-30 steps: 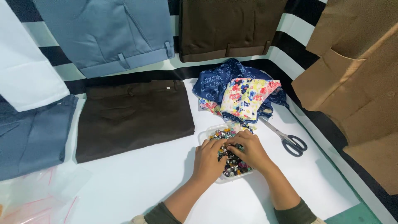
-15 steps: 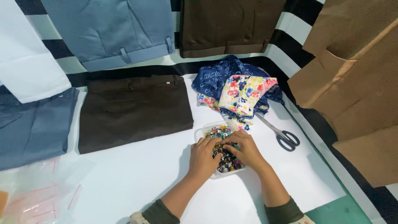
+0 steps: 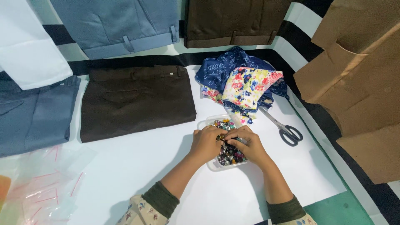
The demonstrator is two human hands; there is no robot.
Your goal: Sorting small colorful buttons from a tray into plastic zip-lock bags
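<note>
Still bunched together among mixed buttons (image 3: 228, 153) in clear tray (image 3: 203, 123), left hand (image 3: 207, 142) and right hand (image 3: 249, 146) fingertips nearly touching, grasp impossible to tell, sorting ongoing.

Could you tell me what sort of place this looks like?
Probably a tailoring or sewing craft table: folded brown trousers, floral fabric scraps, scissors, and both hands in a clear tray of mixed buttons.

Bright, even light falls from overhead, and the white table sheet (image 3: 137, 166) reflects it without harsh glare. Soft, short shadows lie beneath the forearms and beside the scissors (image 3: 283, 129). The centre is sharp; the clear plastic bags (image 3: 46, 183) look washed out (low contrast), and edges bend slightly from the wide lens.
</note>
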